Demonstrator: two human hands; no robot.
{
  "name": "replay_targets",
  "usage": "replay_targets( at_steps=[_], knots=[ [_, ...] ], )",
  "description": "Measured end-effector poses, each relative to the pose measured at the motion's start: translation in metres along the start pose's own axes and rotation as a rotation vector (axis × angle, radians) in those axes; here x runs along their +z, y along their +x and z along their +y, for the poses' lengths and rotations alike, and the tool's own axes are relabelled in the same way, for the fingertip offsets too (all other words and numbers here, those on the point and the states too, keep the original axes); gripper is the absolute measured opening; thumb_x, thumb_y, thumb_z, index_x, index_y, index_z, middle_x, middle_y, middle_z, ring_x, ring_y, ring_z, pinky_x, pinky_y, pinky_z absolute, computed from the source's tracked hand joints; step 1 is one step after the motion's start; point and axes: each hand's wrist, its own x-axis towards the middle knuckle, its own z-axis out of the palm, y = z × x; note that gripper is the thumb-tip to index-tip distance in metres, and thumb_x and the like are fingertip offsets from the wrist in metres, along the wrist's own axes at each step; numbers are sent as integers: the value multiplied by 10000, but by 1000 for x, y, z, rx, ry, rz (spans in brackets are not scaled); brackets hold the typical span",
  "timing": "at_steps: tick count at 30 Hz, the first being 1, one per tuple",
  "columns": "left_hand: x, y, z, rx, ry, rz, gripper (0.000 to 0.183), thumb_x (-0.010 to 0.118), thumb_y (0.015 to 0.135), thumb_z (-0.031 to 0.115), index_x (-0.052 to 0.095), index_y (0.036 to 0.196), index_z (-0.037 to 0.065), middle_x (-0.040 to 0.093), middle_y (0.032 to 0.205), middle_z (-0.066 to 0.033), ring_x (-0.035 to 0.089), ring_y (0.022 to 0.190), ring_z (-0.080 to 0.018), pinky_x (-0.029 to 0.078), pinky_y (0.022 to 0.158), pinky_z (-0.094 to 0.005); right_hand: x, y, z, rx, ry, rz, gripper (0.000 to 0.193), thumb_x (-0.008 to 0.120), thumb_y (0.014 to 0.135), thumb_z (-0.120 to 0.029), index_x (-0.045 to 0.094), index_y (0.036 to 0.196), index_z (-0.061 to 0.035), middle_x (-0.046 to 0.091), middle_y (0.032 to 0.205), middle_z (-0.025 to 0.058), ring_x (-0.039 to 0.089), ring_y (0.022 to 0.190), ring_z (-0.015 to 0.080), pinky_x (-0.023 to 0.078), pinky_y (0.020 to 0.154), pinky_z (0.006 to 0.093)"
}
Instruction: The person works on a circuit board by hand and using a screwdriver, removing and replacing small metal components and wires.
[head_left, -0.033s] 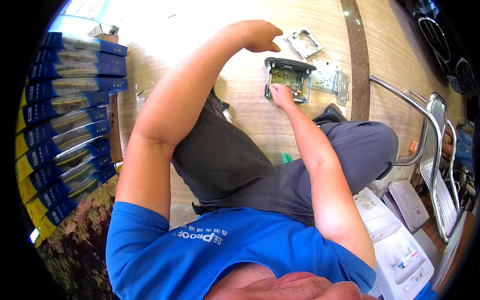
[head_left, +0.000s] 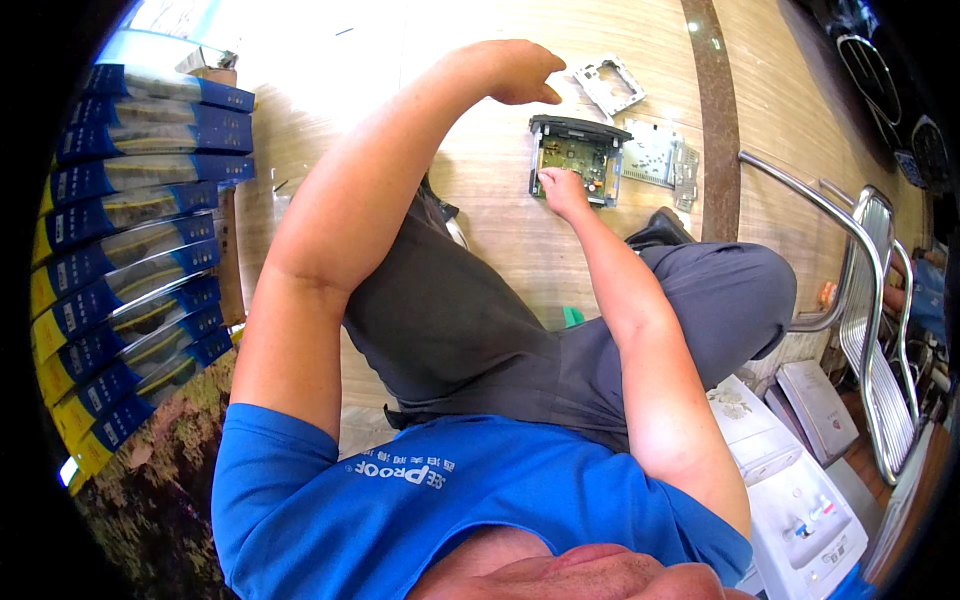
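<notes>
An opened electronic unit (head_left: 575, 150), with a black front panel, metal sides and a bare green circuit board, rests on the floor in front of me. My right hand (head_left: 564, 191) is closed at its near left corner, fingers curled onto the edge. My left hand (head_left: 522, 74) is held above and left of the unit's black panel. Its fingers are apart, pointing right, and nothing shows between them. Just beyond its fingertips lies a pale square frame (head_left: 611, 86) with an opening in the middle. A perforated metal plate (head_left: 650, 152) lies against the unit's right side.
A slotted metal bracket (head_left: 686, 176) lies beside the plate. Blue and yellow boxes (head_left: 150, 170) are stacked at left. A chrome-framed seat (head_left: 868, 300) stands at right, with a white water dispenser (head_left: 800, 510) nearer me. My dark shoe (head_left: 660, 228) is close to the unit.
</notes>
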Motion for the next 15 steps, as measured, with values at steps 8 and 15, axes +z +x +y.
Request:
replay_targets(
  at_steps=[8, 15],
  knots=[
    [-3, 0, 0, 2, -4, -17, 602, 624, 932, 387, 473, 1432, 87, 589, 1325, -193, 547, 1238, -361, 426, 1055, -444, -5, 1, -9, 134, -63, 41, 294, 668, 876, -319, 737, 965, -47, 705, 946, 205, 681, 891, 362, 534, 807, 428],
    [-2, -2, 1, -8, -20, 4, 600, 626, 932, 379, 470, 1435, 91, 588, 1327, -192, 550, 1233, -365, 428, 1052, -444, -13, 1, -15, 83, -223, -31, 278, 655, 882, -308, 734, 925, -45, 704, 927, 201, 671, 875, 381, 524, 801, 457]
  ],
)
